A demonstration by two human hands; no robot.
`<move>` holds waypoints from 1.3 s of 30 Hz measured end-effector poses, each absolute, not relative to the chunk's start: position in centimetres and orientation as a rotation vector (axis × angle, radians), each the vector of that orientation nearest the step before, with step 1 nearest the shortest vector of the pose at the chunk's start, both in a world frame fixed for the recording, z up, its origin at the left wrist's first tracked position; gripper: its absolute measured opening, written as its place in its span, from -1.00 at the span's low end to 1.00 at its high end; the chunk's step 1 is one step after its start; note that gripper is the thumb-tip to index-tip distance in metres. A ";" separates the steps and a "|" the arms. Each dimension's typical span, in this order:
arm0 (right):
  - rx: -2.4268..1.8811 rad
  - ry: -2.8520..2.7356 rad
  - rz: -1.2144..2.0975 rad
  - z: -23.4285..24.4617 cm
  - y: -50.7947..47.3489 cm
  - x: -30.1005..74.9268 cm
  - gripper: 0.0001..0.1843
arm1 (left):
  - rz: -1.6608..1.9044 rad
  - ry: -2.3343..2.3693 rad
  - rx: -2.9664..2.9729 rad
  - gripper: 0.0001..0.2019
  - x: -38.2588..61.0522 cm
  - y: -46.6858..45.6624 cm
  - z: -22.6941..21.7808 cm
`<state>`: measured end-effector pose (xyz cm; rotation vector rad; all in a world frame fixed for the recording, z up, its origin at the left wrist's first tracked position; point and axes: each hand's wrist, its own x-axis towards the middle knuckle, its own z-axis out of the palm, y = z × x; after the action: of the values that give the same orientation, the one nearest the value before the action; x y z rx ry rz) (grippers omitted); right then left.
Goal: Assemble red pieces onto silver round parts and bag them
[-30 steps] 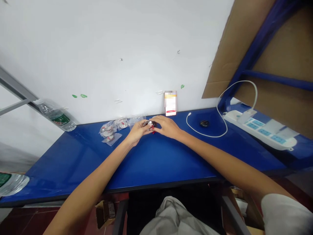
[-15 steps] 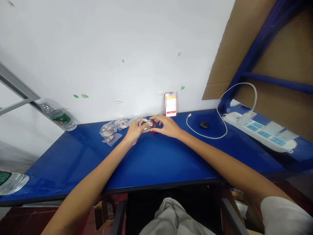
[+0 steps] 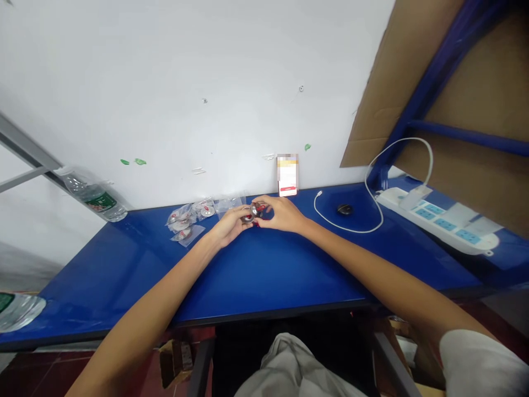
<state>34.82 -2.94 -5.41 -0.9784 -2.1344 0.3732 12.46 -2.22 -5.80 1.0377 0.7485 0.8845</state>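
Observation:
Above the blue table (image 3: 248, 270), my two hands meet at some small shiny metal pieces. My left hand (image 3: 228, 226) pinches a silver ring-like piece (image 3: 248, 219), tilted on edge. Close against it, my right hand (image 3: 284, 214) has its thumb and fingers curled round a domed silver piece (image 3: 254, 209) with red on it. Whether the two pieces are joined I cannot tell, as fingers cover parts of both. Something red (image 3: 257, 223) shows just under the right fingers. Left of my hands lie clear bags (image 3: 179, 219) holding round metal pieces with red marks.
A lit phone (image 3: 288, 176) leans on the wall behind my hands. To the right are a white cable (image 3: 351, 229), a black mouse-like object (image 3: 344, 209) and a power strip (image 3: 438, 220). Water bottles (image 3: 101, 199) (image 3: 20, 310) stand or lie at the left.
The ring in my left hand has turned from facing up to tilted on edge, and has come closer to the domed piece. My left hand has shifted slightly right.

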 end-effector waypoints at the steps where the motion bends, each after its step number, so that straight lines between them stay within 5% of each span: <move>1: -0.955 -2.112 0.414 -5.4 -2.8 34.9 -0.42 | 0.860 0.727 1.052 -0.79 12.4 -2.3 -5.6; 7: -0.751 -2.064 0.592 -4.9 -2.7 35.2 -0.41 | 0.822 0.768 1.219 -0.68 11.8 -2.5 -4.7; 13: -0.725 -2.094 0.673 -5.0 -3.0 35.0 -0.41 | 0.857 0.893 1.332 -0.80 12.3 -2.8 -4.4; 39: -0.815 -1.938 0.605 -5.9 0.0 37.5 -0.47 | 0.776 1.242 2.253 -0.80 11.8 -2.6 -4.9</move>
<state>37.47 0.02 -5.93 -0.8152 -1.9379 0.6053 11.83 -2.62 -4.91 2.2535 1.2415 0.7758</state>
